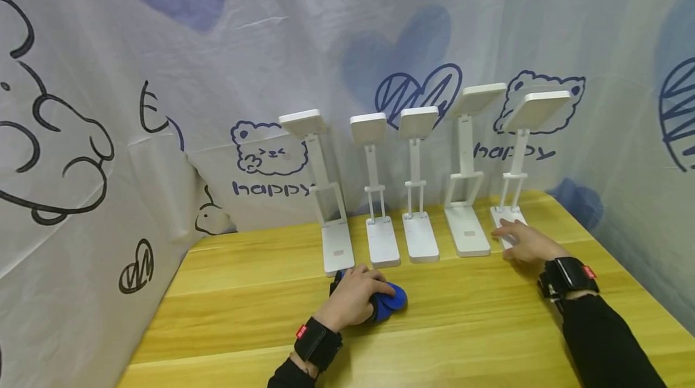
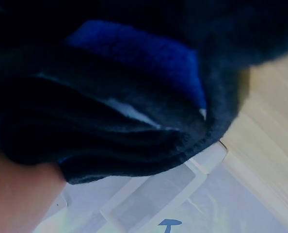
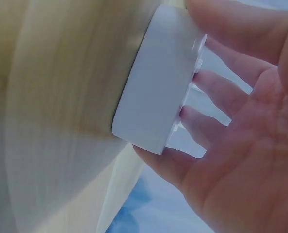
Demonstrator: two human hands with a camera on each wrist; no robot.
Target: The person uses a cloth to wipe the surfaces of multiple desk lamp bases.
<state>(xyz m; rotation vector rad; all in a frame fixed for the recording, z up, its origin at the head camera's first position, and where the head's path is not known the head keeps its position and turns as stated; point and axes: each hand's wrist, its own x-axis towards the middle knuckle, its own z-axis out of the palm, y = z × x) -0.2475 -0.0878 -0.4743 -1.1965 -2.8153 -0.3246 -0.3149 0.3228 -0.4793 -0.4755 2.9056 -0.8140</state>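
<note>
My left hand [image 1: 355, 296] grips a folded blue-and-black cloth [image 1: 395, 298] on the wooden table, in front of the leftmost lamp. Close up in the left wrist view, the cloth [image 2: 144, 60] has a fuzzy blue face and dark folded edges. At the right end of a row of white desk lamps, my right hand [image 1: 529, 242] holds the base of the last desk lamp [image 1: 513, 215]. In the right wrist view that base [image 3: 156, 82] sits on the tabletop, with the thumb at one side, the little finger at the other and fingertips on its upper face.
Several more white lamps stand upright along the back of the table [image 1: 244, 309], among them the leftmost lamp [image 1: 338, 249], a middle lamp [image 1: 420, 238] and a taller lamp [image 1: 467, 231]. A printed curtain [image 1: 304, 32] hangs right behind them and along both sides.
</note>
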